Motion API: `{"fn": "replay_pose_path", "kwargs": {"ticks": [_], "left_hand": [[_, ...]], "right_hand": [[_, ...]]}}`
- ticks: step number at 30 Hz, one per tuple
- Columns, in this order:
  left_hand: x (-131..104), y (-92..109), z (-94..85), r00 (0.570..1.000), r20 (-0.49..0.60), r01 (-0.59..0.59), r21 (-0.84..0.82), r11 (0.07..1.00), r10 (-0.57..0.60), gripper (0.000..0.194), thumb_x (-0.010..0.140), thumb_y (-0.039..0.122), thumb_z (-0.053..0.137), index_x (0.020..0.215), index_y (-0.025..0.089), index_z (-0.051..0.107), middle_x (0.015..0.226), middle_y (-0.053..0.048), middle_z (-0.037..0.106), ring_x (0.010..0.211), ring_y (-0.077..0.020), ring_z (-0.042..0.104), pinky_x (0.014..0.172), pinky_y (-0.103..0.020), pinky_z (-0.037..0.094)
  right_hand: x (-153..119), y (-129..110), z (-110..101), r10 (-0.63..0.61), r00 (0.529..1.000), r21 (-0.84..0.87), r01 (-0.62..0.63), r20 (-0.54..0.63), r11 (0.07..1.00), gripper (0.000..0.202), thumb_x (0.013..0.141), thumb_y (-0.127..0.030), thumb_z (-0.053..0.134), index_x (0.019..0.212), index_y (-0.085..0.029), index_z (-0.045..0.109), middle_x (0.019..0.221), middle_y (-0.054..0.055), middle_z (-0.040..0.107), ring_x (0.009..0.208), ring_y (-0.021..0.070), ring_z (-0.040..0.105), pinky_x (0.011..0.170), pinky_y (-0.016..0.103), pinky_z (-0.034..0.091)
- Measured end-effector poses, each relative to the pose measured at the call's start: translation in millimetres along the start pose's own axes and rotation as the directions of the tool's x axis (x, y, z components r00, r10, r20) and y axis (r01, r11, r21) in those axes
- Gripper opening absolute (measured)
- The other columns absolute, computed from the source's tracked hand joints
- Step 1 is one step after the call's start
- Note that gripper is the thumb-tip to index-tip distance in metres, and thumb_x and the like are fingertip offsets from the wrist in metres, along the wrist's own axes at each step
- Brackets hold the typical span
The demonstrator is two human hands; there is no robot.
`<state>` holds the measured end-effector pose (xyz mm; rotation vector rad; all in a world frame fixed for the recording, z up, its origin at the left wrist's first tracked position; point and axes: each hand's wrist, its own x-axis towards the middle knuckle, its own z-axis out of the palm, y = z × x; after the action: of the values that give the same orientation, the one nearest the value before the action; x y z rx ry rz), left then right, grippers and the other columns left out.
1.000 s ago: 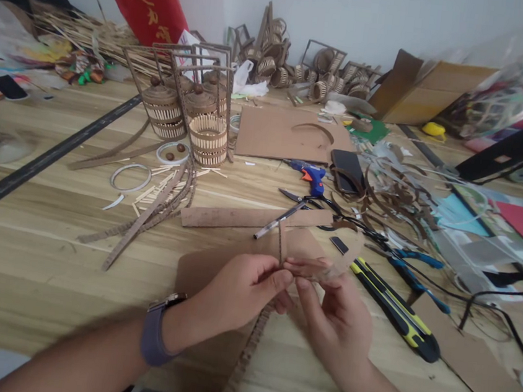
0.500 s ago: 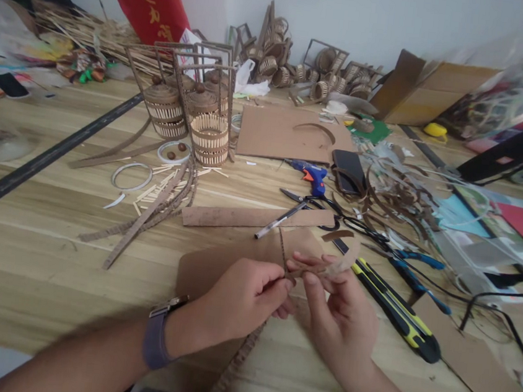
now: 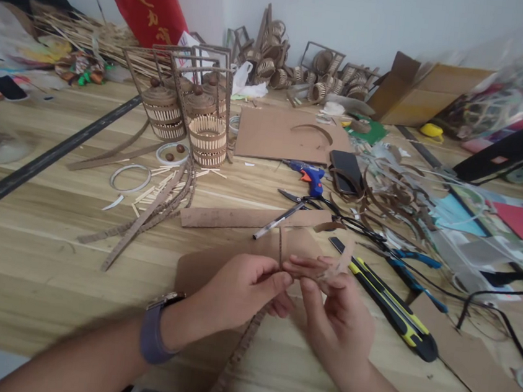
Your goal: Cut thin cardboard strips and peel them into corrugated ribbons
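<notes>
My left hand (image 3: pixel 242 290), with a watch on its wrist, pinches a thin brown cardboard strip (image 3: pixel 245 350). The strip runs down below the hand toward the bottom edge, and a short end stands up above the fingers. My right hand (image 3: pixel 340 310) meets it on the right, fingers closed around a pale, peeled piece of paper (image 3: pixel 342 260) that curls up past the fingertips. The fingers partly hide where the two pieces meet. Beneath the hands lies a flat sheet of brown cardboard (image 3: pixel 203 258).
A yellow-black cutter (image 3: pixel 390 303) lies right of my right hand. Beyond are a pen (image 3: pixel 279 221), scissors (image 3: pixel 308 199), a blue glue gun (image 3: pixel 309 175) and a phone (image 3: pixel 345 172). Small slatted baskets (image 3: pixel 207 140) stand back left; curled strips (image 3: pixel 393 191) are heaped at right.
The pale paper in my right hand has shifted slightly, and the brown curl above it now lies lower and farther left. The left fingers have moved a little. The view has shifted slightly.
</notes>
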<state>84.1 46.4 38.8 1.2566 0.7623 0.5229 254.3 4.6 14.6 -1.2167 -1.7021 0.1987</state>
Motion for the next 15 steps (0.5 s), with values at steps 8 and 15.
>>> {"fn": "replay_pose_path", "kwargs": {"ticks": [8,15], "left_hand": [[-1.3,2.7,3.6,0.999,-0.023,0.029,0.058,0.998,-0.028,0.036,0.091,0.048,0.051,0.079,0.015,0.061,0.073,-0.007,0.070,0.069,-0.0190,0.069,0.063,-0.027,0.054],[-4.8,1.9,2.0,0.999,0.029,-0.036,0.206,0.978,0.031,0.036,0.095,0.038,0.044,0.074,0.014,0.063,0.075,-0.011,0.074,0.069,-0.0195,0.071,0.062,-0.026,0.054]], "right_hand": [[7.3,-0.6,0.4,-0.079,0.995,-0.094,0.085,0.061,0.992,0.009,0.092,-0.022,0.060,0.095,-0.029,0.062,0.096,0.000,0.077,0.095,0.0217,0.071,0.089,0.044,0.049],[3.0,-2.8,-1.2,0.149,0.989,0.049,-0.149,0.006,0.988,0.007,0.093,-0.029,0.059,0.086,-0.027,0.060,0.094,0.005,0.077,0.090,0.0212,0.072,0.072,0.035,0.056]]}}
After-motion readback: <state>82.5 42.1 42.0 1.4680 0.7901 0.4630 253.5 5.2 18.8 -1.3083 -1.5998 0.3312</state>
